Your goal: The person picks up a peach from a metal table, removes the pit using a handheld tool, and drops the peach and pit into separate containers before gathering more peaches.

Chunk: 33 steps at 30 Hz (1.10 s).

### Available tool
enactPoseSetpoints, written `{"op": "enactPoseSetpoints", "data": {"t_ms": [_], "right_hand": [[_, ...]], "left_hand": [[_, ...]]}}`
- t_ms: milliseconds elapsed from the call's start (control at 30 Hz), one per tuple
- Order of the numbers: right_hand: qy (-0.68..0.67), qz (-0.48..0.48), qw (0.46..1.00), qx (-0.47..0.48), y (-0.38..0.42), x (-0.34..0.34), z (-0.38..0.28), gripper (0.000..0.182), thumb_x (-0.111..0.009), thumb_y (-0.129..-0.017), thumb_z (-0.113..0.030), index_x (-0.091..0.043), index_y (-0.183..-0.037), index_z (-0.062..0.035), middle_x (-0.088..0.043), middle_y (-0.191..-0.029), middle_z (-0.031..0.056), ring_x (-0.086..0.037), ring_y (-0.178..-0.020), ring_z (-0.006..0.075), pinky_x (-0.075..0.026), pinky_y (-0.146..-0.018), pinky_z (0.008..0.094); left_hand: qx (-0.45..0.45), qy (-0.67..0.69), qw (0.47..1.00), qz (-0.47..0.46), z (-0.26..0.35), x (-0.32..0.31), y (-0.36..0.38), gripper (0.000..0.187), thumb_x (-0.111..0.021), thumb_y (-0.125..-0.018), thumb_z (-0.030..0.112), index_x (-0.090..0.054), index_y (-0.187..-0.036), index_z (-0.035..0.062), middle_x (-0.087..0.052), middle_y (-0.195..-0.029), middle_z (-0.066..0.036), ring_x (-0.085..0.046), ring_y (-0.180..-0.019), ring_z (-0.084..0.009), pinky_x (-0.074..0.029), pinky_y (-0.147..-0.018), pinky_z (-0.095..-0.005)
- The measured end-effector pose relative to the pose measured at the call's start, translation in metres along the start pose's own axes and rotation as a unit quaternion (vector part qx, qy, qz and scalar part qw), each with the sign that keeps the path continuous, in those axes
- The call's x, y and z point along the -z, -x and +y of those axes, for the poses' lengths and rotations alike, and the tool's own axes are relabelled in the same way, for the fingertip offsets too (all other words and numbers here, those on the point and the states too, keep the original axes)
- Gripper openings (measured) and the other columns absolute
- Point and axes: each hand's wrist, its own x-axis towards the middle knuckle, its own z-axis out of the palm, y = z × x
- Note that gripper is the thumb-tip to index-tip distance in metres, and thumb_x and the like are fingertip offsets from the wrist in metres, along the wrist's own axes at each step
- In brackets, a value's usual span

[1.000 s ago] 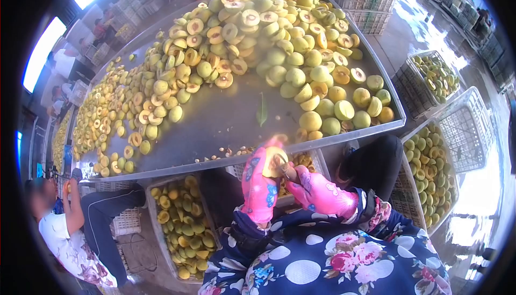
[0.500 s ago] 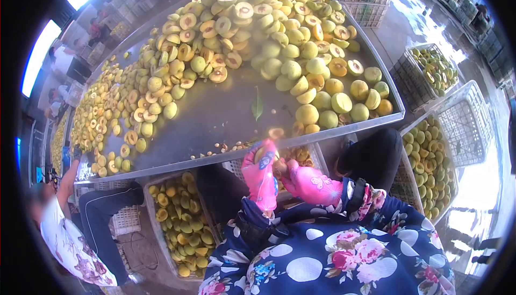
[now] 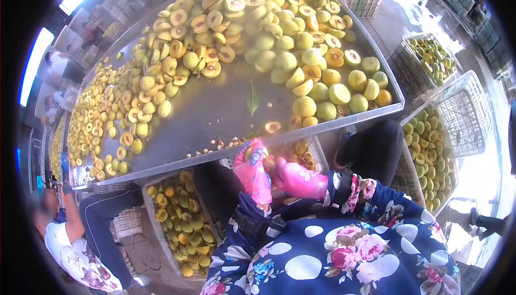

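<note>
My left hand [image 3: 252,170], in a pink patterned glove, is raised just in front of the metal table's edge. Its fingers are closed round a yellow-green stone-fruit piece [image 3: 249,153], partly covered by the glove. Close by on the right, my right hand [image 3: 301,179], gloved in pink too, has its fingers bent toward the left hand. Something small and brownish [image 3: 270,163] shows at its fingertips, too blurred to name. Beyond the hands, a halved fruit [image 3: 273,127] lies cut side up near the table edge. Below them stands a crate holding fruit halves [image 3: 303,158].
Halved stone fruit [image 3: 191,60] is heaped across the metal table [image 3: 215,107]. A leaf [image 3: 252,98] and loose pits [image 3: 220,144] lie there. Fruit-filled crates stand at left [image 3: 183,219] and right [image 3: 427,150]. A person [image 3: 80,246] sits at the left.
Both hands have shifted slightly left and toward me, still close together. The halved fruit near the table edge now lies apart from the left hand's fingertips. The view has moved a little.
</note>
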Motion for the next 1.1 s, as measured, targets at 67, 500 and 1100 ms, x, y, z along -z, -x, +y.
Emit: {"op": "enactPoseSetpoints", "data": {"t_ms": [67, 500, 1100], "right_hand": [[-0.056, -0.066, 0.996, -0.020, 0.007, -0.014, -0.018, 0.022, -0.043, -0.088, -0.008, -0.052, -0.105, 0.0011, -0.051, -0.079, 0.0067, -0.049, -0.064, 0.0174, -0.040, -0.064, 0.0281], [-0.333, -0.125, 0.926, -0.130, 0.007, -0.043, -0.038, 0.018, -0.044, -0.088, -0.009, -0.050, -0.098, 0.0053, -0.052, -0.070, 0.0075, -0.054, -0.057, 0.0188, -0.043, -0.052, 0.0288], [-0.604, -0.181, 0.765, -0.135, 0.007, -0.028, -0.022, 0.027, -0.050, -0.088, -0.019, -0.048, -0.104, 0.0023, -0.056, -0.070, 0.0105, -0.057, -0.056, 0.0219, -0.045, -0.050, 0.0343]], "left_hand": [[0.004, -0.005, 1.000, 0.002, 0.003, -0.001, 0.003, 0.015, -0.068, -0.082, 0.006, -0.064, -0.097, 0.0047, -0.064, -0.088, -0.007, -0.061, -0.075, -0.0160, -0.052, -0.061, -0.0288], [-0.007, 0.096, 0.995, 0.012, 0.016, -0.010, 0.015, 0.024, -0.062, -0.087, 0.014, -0.058, -0.107, 0.0027, -0.061, -0.105, -0.010, -0.060, -0.085, -0.0184, -0.054, -0.068, -0.0320], [0.011, 0.026, 1.000, -0.002, 0.001, 0.011, 0.007, 0.014, -0.068, -0.081, 0.005, -0.065, -0.095, 0.0019, -0.066, -0.087, -0.007, -0.061, -0.073, -0.0124, -0.053, -0.062, -0.0248]]}}
